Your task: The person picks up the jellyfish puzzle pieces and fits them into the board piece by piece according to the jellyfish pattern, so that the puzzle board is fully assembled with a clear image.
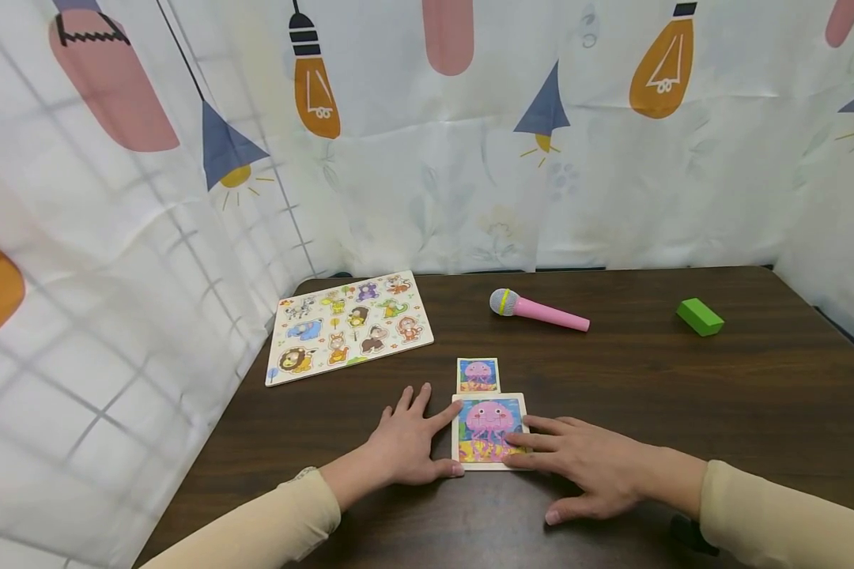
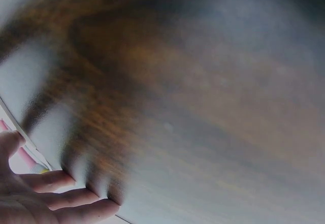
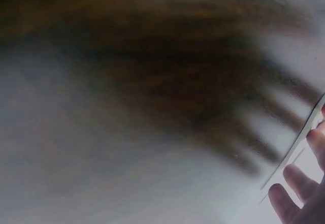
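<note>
A square wooden-framed jellyfish puzzle point(image 1: 491, 407) lies flat near the front middle of the table, its pink jellyfish picture showing visible joints. Directly above it sits a small jellyfish picture card point(image 1: 478, 375) with the same design. My left hand point(image 1: 413, 446) is spread at the puzzle's left side, index fingertip and thumb tip right at the frame's edge. From the other side, my right hand point(image 1: 594, 462) reaches over the right edge, its fingers resting on the frame and picture, thumb held apart on the table side. In the wrist views the fingers are straight, with the frame's edge beside them.
A board of animal pictures point(image 1: 356, 322) lies at the back left. Behind the puzzle is a pink toy microphone point(image 1: 544, 313), and a green block point(image 1: 700, 317) sits farther right. A patterned white curtain point(image 1: 427, 197) hangs behind the dark wooden table point(image 1: 648, 371).
</note>
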{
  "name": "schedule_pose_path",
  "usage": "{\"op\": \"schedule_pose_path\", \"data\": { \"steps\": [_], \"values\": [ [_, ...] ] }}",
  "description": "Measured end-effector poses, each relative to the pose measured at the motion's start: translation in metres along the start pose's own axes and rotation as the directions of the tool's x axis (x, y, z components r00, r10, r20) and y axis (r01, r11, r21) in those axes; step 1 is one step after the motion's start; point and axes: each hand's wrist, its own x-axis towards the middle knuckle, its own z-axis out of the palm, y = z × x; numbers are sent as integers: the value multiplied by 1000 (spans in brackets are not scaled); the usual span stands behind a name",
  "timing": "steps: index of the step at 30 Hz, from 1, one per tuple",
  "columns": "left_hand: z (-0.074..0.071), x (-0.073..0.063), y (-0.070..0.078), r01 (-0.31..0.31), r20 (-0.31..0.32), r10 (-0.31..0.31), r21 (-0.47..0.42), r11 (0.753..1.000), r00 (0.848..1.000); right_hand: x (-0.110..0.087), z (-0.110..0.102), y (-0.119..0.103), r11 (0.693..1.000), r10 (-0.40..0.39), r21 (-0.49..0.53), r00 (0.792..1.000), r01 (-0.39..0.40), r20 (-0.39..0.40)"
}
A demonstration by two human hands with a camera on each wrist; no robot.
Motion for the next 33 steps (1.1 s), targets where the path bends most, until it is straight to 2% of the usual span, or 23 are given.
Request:
{"op": "schedule_pose_path", "data": {
  "steps": [10, 17, 22, 29, 33],
  "values": [
    [0, 0, 0, 5, 0, -5, 2, 1000, 1000, 14, -2, -3, 1000, -19, 7, 1000, 19, 19],
    [0, -1, -1, 2, -3, -2, 5, 1000, 1000, 25, -1, -5, 998, -61, -28, 998, 60, -9],
    [0, -1, 0, -4, -5, 5, 8, 1000, 1000, 34, -3, -8, 999, -38, -2, 999, 38, 30],
    [-1, -1, 0, 0, -4, 0, 13, 1000, 1000, 37, -2, -11, 999, -34, -17, 999, 35, 35],
    [-1, -1, 1, -1, -5, 1, 4, 1000, 1000, 34, -3, -9, 998, -61, -28, 998, 61, -3]
  ]
}}
